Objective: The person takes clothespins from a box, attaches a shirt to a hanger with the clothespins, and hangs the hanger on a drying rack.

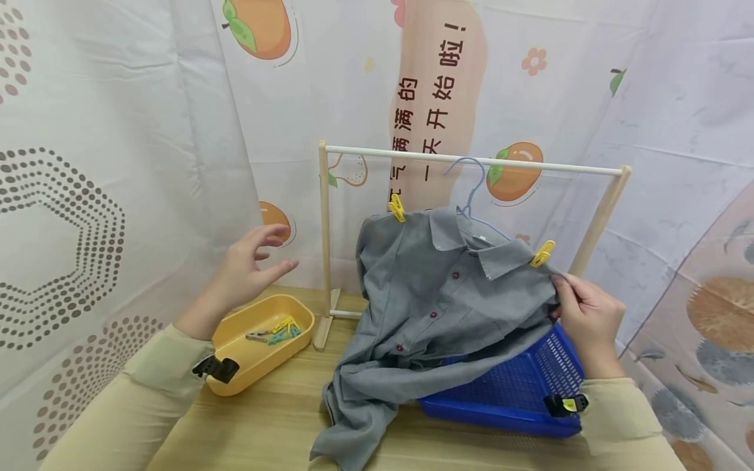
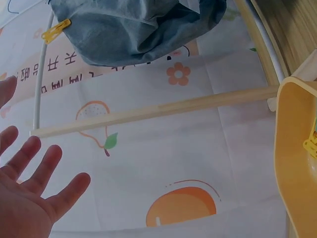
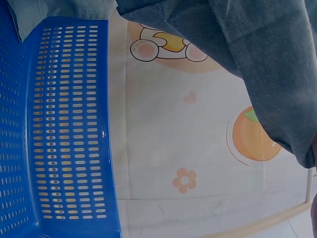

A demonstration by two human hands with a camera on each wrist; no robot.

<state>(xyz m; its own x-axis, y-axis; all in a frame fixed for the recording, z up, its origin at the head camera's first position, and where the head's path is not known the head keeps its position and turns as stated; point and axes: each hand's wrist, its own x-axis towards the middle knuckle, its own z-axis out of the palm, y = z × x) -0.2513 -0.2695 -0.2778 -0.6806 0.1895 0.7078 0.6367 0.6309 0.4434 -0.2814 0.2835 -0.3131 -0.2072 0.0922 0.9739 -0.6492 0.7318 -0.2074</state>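
Note:
A grey button-up shirt [image 1: 406,294] is on a blue hanger [image 1: 473,190], with yellow clothespins [image 1: 396,208] at both shoulders. The hanger's hook overlaps the white rod [image 1: 530,163]; I cannot tell whether it bears on it. My right hand [image 1: 595,320] pinches the shirt just below the shoulder on the right, thumb in front. That sleeve hangs partly hidden; the other droops onto the table. My left hand [image 1: 250,265] is raised left of the rack, fingers spread and holding nothing. In the left wrist view, the left hand's fingers [image 2: 42,168] stand apart from the shirt [image 2: 133,34].
A yellow tray [image 1: 259,347] with several clothespins [image 1: 283,330] stands on the wooden table [image 1: 259,425] below my left hand. A blue perforated basket [image 1: 501,418] sits under the shirt. The rack's wooden post [image 1: 325,229] rises between my left hand and the shirt. Printed curtains surround the table.

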